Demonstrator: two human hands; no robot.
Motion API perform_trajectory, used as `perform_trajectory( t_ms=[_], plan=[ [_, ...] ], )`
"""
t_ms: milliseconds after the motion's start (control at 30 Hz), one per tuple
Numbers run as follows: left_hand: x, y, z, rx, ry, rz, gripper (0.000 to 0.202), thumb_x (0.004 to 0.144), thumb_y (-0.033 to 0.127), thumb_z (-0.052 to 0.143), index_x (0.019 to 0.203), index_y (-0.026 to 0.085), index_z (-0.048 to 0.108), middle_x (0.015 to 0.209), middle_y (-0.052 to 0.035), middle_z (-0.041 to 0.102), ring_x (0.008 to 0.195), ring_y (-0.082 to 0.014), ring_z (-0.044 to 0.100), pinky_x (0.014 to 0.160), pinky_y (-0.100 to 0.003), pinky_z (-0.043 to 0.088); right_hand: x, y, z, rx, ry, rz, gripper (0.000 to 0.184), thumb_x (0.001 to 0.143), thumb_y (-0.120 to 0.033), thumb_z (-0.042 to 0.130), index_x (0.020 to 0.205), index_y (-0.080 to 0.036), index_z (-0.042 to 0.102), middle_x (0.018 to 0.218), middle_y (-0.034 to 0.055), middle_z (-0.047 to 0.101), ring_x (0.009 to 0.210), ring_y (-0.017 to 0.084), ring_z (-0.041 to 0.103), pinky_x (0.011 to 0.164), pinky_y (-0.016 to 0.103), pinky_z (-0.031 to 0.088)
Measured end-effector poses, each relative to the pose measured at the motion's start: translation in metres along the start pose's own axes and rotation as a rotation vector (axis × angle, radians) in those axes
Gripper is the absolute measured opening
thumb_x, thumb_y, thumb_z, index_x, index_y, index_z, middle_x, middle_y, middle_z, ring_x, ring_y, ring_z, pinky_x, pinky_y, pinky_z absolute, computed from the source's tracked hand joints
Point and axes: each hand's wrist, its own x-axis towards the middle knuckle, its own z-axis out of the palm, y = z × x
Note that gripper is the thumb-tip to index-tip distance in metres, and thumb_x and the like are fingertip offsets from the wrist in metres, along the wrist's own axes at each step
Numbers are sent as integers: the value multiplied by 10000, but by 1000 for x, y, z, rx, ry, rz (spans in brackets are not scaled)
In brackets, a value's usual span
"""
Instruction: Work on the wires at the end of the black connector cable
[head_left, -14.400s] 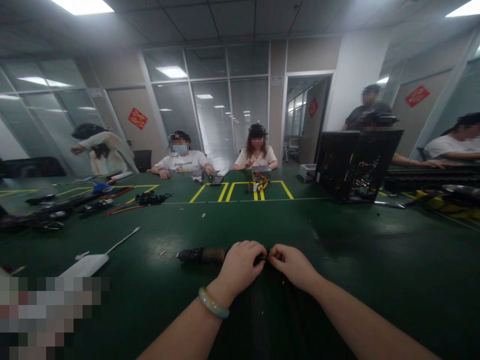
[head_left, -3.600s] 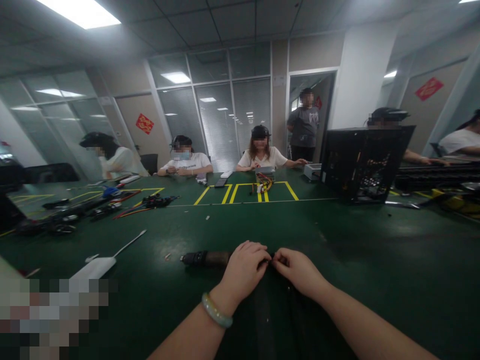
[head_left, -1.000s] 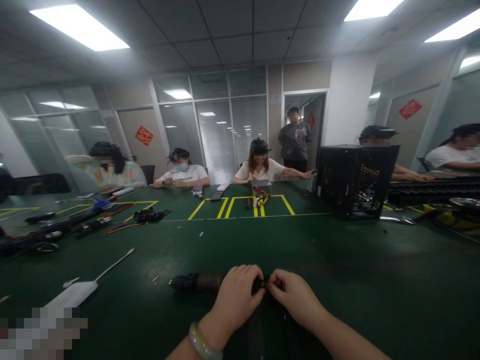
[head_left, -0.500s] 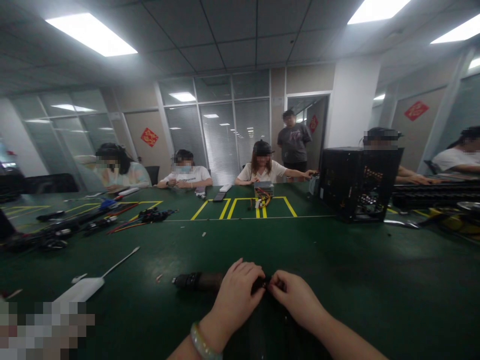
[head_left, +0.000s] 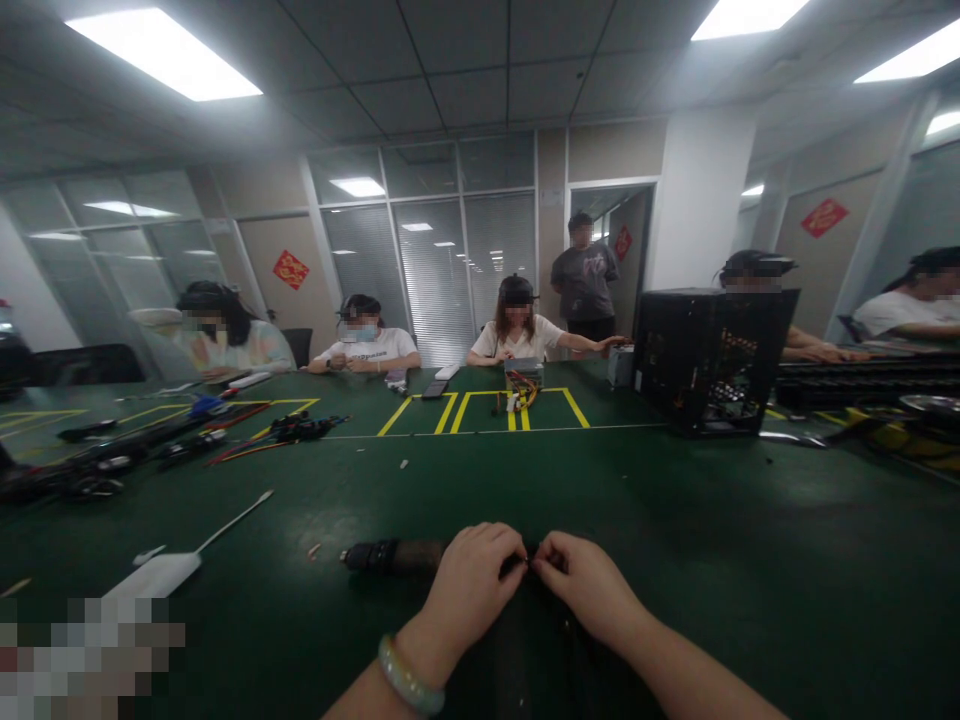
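Close in front of me on the green table, my left hand and my right hand meet with fingertips almost touching. Both are closed in a pinch at a small dark part between them, too small and dim to name. From under my left hand a dark cylindrical thing sticks out to the left, with black rings and a narrow light tip. Its right part is hidden by my hand. Dark, faint shapes lie below my hands, near my body.
A white power strip lies left. Farther left are bundles of cables. A black computer case stands at the back right. Across the table a person sits behind a power supply unit with loose wires; other people sit alongside.
The view has shifted slightly. My left hand's fingertips have drawn a little closer to my right hand's; both keep pinching at the same spot.
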Motion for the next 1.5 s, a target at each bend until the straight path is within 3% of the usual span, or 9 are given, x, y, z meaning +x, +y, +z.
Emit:
perform_trajectory(
  t_ms=[267, 667, 1200, 1500],
  plan=[
    [4, -2, 2, 4, -15, 27, 116, 814, 133, 600, 878, 229, 604, 898, 12, 630, 887, -181, 547, 794, -302, 387, 1, -3, 1, -49, 30, 8, 95, 827, -262, 580, 783, -220, 653, 722, -22, 674, 665, 141, 594, 579, 222, 329],
    [5, -4, 4, 4, -22, 12, 83, 841, 198, 612, 917, 233, 615, 950, 5, 641, 928, -188, 551, 824, -312, 389, 1, -1, 0, -27, 14, 0, 106, 843, -263, 557, 812, -219, 648, 749, -15, 674, 680, 144, 593, 594, 219, 347],
    [2, -9, 9, -75, 28, 40, 127, 802, 140, 627, 886, 235, 628, 961, 11, 655, 942, -189, 561, 860, -331, 399, -1, -8, -1, -24, -2, 8, 109, 827, -242, 558, 807, -213, 661, 746, -4, 682, 681, 149, 591, 588, 214, 347],
    [1, -2, 4, -30, 13, -26, 117, 806, 192, 644, 913, 223, 610, 1004, -15, 654, 976, -208, 573, 889, -357, 413, -1, -3, 0, 4, -14, 7, 112, 841, -252, 558, 810, -211, 658, 736, -11, 679, 675, 148, 598, 587, 217, 352]
  ],
)
